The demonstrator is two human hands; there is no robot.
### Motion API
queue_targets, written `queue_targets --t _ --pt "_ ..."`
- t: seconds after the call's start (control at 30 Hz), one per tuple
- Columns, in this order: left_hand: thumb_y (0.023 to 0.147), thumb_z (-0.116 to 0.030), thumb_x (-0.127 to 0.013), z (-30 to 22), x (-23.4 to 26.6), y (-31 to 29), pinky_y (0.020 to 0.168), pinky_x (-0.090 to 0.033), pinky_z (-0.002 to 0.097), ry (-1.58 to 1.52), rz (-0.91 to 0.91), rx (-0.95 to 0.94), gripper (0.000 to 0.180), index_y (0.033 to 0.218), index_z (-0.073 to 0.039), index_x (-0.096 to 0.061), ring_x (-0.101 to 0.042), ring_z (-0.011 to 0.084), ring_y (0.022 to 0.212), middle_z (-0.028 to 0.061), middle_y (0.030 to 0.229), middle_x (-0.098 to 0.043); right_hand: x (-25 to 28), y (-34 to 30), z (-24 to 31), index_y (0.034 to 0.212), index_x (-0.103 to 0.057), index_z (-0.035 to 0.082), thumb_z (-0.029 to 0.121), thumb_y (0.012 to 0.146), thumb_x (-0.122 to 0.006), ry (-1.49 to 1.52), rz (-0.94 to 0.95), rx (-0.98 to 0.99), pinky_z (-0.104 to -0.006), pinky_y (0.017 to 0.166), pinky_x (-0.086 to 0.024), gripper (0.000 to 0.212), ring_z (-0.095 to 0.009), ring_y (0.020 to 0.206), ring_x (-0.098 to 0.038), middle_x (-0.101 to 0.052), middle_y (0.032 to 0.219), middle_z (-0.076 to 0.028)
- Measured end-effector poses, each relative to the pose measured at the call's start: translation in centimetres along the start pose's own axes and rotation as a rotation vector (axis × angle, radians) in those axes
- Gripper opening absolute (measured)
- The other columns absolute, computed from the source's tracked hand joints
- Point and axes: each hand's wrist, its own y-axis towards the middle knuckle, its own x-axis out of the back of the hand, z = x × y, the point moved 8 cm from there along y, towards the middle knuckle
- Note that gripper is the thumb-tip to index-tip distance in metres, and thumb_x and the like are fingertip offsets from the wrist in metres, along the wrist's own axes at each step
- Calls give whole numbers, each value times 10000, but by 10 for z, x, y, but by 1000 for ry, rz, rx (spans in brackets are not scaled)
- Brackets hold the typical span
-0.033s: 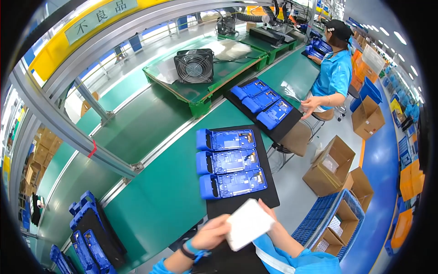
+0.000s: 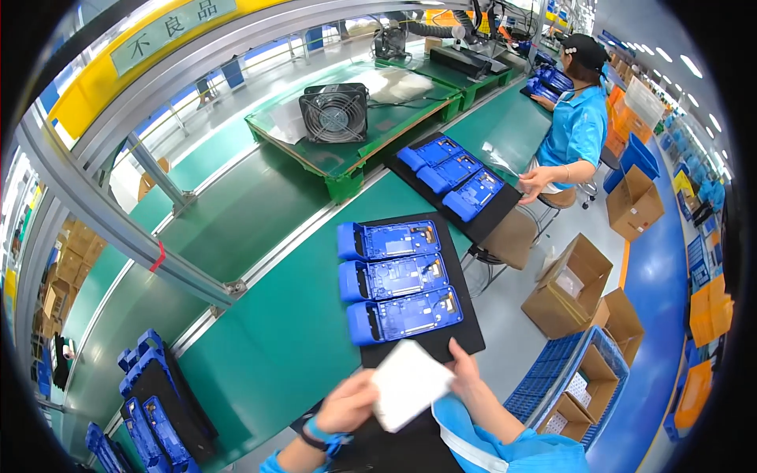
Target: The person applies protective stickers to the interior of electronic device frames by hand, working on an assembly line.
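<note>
Gripping a white rectangular piece by opposite edges, left hand and right hand are both closed on it; it sits just below 3 blue housings on a black mat.

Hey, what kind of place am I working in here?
Likely an electronics assembly line: a long green conveyor belt, rows of blue plastic casings on black mats, and a co-worker seated further along.
</note>
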Motion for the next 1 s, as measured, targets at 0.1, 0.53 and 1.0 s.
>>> queue_targets --t 0.1,0.53,1.0 --pt "944 -91 -502 -70 43 -55 965 -466 428 42 -335 -403 334 1250 41 -481 -606 277 1090 158 1181 -617 27 43 43 1359 -436 64 242 969 -574 37 -19 306 -419 964 -479 450 -269 1173 -555 -549 1310 -80" --pt "1002 -254 -462 -51 179 -218 823 -453 385 -69 -1067 -877 259 1171 -72 -538 -592 208 995 75 1172 -610 30 121 136 1089 -591 -64 338 940 -618 -42 -284 565 -386 765 -541 430 -265 850 -663 -665 998 -149" --pt "998 -187 -480 -85 166 -184 789 -479 344 116 -1149 -890 200 1128 -42 -525 -587 181 956 71 1087 -598 47 154 201 964 -642 -77 298 930 -634 -61 -410 682 -351 718 -533 377 -230 794 -655 -674 937 -140"
